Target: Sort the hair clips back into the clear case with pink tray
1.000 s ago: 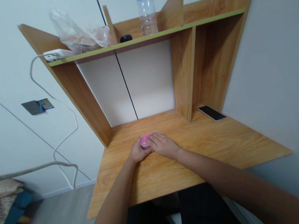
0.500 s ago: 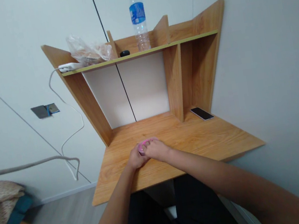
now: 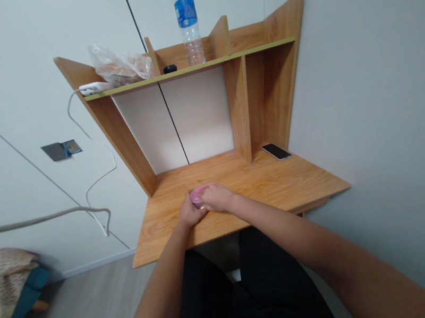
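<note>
Head view: the left hand [image 3: 188, 215] and right hand [image 3: 217, 197] meet at the near middle of the surface [image 3: 281, 187]. Each grip is closed on the small pink round container [image 3: 196, 198], which appears to rest on the wood. Judged progress: container grasped, not lifted; whether its lid is loosened cannot be told. The container is glossy pink, low, and mostly covered by fingers. A phone [image 3: 276, 151] lies well apart, to the right.

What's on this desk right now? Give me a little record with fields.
Place: wooden desk with an upper shelf
Left hand: curled around a small pink round object
Right hand: laid over the same object
Desk, right: dark phone lying flat beside the divider
Shelf: upright water bottle, plastic bag, white power strip, small black item
</note>
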`<state>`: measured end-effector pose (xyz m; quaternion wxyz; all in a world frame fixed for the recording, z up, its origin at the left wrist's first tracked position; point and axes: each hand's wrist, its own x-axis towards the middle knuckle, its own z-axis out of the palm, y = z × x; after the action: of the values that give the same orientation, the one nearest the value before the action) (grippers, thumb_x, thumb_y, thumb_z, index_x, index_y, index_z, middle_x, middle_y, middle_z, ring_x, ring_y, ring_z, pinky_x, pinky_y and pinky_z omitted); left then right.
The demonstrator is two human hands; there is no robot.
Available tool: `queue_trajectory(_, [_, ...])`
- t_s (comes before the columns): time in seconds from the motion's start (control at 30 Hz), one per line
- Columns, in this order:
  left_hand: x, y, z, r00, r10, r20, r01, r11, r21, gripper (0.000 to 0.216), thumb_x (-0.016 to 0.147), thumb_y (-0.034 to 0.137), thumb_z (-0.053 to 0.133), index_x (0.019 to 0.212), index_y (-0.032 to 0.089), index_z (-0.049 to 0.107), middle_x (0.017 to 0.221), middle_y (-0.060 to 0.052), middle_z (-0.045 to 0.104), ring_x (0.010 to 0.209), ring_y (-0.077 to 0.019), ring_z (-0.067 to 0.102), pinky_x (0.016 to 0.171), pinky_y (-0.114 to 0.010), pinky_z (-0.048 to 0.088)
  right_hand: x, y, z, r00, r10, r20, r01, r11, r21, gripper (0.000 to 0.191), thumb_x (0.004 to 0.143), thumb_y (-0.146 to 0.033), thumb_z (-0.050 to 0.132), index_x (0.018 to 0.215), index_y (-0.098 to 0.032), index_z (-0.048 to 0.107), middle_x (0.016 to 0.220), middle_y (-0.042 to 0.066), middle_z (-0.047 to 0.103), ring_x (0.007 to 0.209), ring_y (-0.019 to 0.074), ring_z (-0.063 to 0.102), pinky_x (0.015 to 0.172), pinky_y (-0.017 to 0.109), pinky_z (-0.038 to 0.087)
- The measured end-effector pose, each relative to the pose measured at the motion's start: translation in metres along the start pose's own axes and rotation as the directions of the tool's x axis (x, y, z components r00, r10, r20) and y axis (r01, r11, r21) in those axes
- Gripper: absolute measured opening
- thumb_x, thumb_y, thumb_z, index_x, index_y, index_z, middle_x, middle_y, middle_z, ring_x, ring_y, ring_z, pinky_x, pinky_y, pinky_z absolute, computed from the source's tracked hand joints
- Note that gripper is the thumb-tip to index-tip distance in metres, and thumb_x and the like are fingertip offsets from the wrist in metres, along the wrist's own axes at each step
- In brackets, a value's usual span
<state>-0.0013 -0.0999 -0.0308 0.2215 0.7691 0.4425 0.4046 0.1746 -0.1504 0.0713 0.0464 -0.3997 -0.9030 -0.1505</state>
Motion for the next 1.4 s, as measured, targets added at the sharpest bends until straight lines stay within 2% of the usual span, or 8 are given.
queue_trajectory(0.17, [-0.005,0.004,-0.004,1.0,-0.008,-0.03,0.011,0.994,0.107,0.1,0.062,0.053,0.086,0.141,0.017,0.036,0.128,-0.019,0.063,0.114,-0.0363,0.065,0.096,-0.049,0.051,-0.001,-0.002,-0.002,1.0,-0.008,0.008,0.008,0.999,0.036,0.026,0.092,-0.021,0.059,0.113,-0.007,0.067,0.115,0.019,0.072,0.108,0.0281,0.068,0.097,0.04,0.05])
queue_trajectory(0.27, [-0.008,0.009,-0.004,1.0,0.0,-0.027,0.004,0.992,0.128,0.094,0.066,0.055,0.083,0.139,0.016,0.038,0.127,-0.02,0.063,0.113,-0.0358,0.065,0.096,-0.048,0.05,0.001,0.001,-0.006,0.999,-0.015,0.031,0.013,0.998,0.063,0.024,0.092,-0.02,0.061,0.112,-0.008,0.068,0.116,0.018,0.072,0.109,0.026,0.068,0.097,0.037,0.05])
queue_trajectory(0.47, [-0.012,0.02,-0.005,0.999,0.014,-0.041,-0.008,0.992,0.128,0.083,0.071,0.051,0.082,0.134,0.015,0.043,0.124,-0.019,0.065,0.115,-0.0335,0.064,0.097,-0.047,0.05,0.004,0.007,-0.015,0.996,0.003,0.088,-0.012,0.996,0.092,0.024,0.083,-0.024,0.074,0.102,-0.009,0.071,0.1,0.016,0.076,0.096,0.0261,0.072,0.086,0.032,0.054])
queue_trajectory(0.7, [-0.01,0.023,-0.006,0.999,0.003,-0.033,0.001,0.991,0.132,0.077,0.072,0.048,0.081,0.132,0.017,0.044,0.125,-0.017,0.063,0.118,-0.0316,0.062,0.102,-0.046,0.047,0.002,0.012,-0.012,0.998,0.012,0.054,-0.017,0.995,0.101,0.023,0.084,-0.026,0.073,0.101,-0.01,0.071,0.1,0.016,0.076,0.096,0.029,0.072,0.085,0.035,0.055])
queue_trajectory(1.1, [-0.006,0.016,-0.002,1.0,-0.016,0.007,0.015,0.995,0.1,0.074,0.079,0.049,0.075,0.137,0.02,0.041,0.13,-0.014,0.062,0.117,-0.0288,0.063,0.101,-0.045,0.049,0.001,0.024,0.002,0.995,-0.017,-0.093,0.031,0.988,0.151,0.022,0.083,-0.024,0.075,0.101,-0.012,0.071,0.099,0.014,0.077,0.093,0.0282,0.073,0.079,0.036,0.057])
queue_trajectory(1.27, [-0.003,0.011,-0.002,0.991,-0.133,0.026,0.132,0.991,0.033,0.069,0.072,0.052,0.082,0.125,0.02,0.053,0.115,-0.011,0.07,0.105,-0.0301,0.067,0.093,-0.046,0.053,-0.01,0.048,0.028,0.977,-0.098,-0.19,0.138,0.968,0.208,0.04,0.09,-0.041,0.068,0.12,-0.014,0.067,0.119,0.015,0.073,0.114,0.0262,0.067,0.096,0.038,0.053])
queue_trajectory(1.33, [-0.002,0.01,-0.002,0.986,-0.167,0.014,0.166,0.986,0.026,0.069,0.068,0.052,0.085,0.123,0.021,0.056,0.111,-0.011,0.071,0.102,-0.0311,0.068,0.089,-0.046,0.055,-0.014,0.057,0.045,0.959,-0.144,-0.246,0.199,0.955,0.219,0.045,0.095,-0.043,0.06,0.128,-0.012,0.063,0.13,0.016,0.068,0.125,0.0252,0.061,0.107,0.04,0.046])
queue_trajectory(1.4, [-0.002,0.01,-0.003,0.982,-0.19,0.013,0.19,0.982,0.02,0.07,0.066,0.052,0.086,0.123,0.022,0.057,0.111,-0.011,0.072,0.101,-0.0313,0.068,0.087,-0.044,0.056,-0.016,0.064,0.063,0.879,-0.176,-0.444,0.307,0.921,0.242,0.042,0.097,-0.037,0.057,0.129,-0.011,0.062,0.13,0.016,0.068,0.124,0.024,0.061,0.11,0.042,0.044])
